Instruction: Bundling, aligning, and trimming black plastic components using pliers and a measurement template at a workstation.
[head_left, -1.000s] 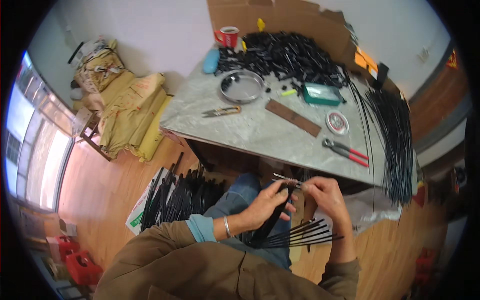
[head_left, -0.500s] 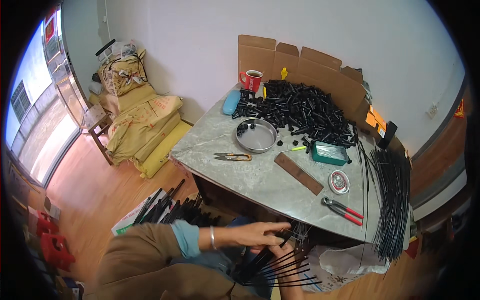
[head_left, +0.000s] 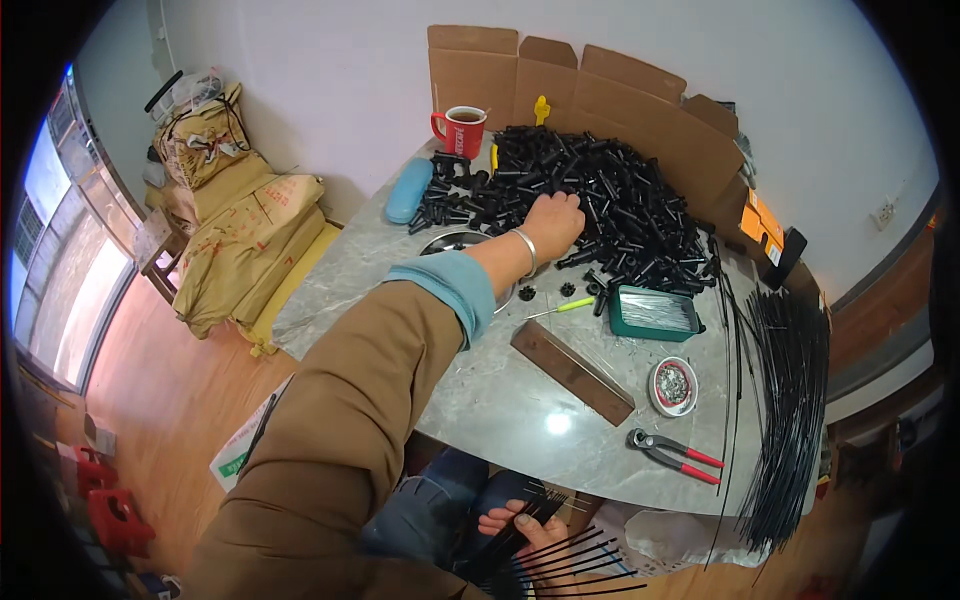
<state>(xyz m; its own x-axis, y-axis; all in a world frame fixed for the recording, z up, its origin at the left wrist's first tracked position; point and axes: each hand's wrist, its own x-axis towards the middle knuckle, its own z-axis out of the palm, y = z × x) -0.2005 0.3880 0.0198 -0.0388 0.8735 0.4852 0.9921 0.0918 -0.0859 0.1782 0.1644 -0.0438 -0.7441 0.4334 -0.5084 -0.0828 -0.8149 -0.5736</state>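
My left hand (head_left: 553,226) reaches over the table to a heap of black plastic tube-shaped parts (head_left: 628,210). Its fingers curl down into the front of the heap, and the parts hide the fingertips. A silver bangle (head_left: 527,252) circles that wrist. Low in front of my lap, my right hand (head_left: 538,528) is closed round a bundle of thin black rods (head_left: 502,552) that look like umbrella ribs. Several rods fan out to the right below that hand, and fine wire ends stick out above it. My left forearm partly covers a round metal dish (head_left: 452,241).
On the table lie a brown bar (head_left: 572,371), red-handled pincers (head_left: 675,457), a green box of wires (head_left: 655,313), a small white bowl (head_left: 673,387), a green-handled tool (head_left: 563,308) and a blue case (head_left: 409,191). A red mug (head_left: 461,132) stands behind; long black rods (head_left: 785,420) lie right.
My left hand has left the rod bundle at my lap and moved up and forward to the black heap. My right hand still holds the bundle. The view has shifted closer over the table.
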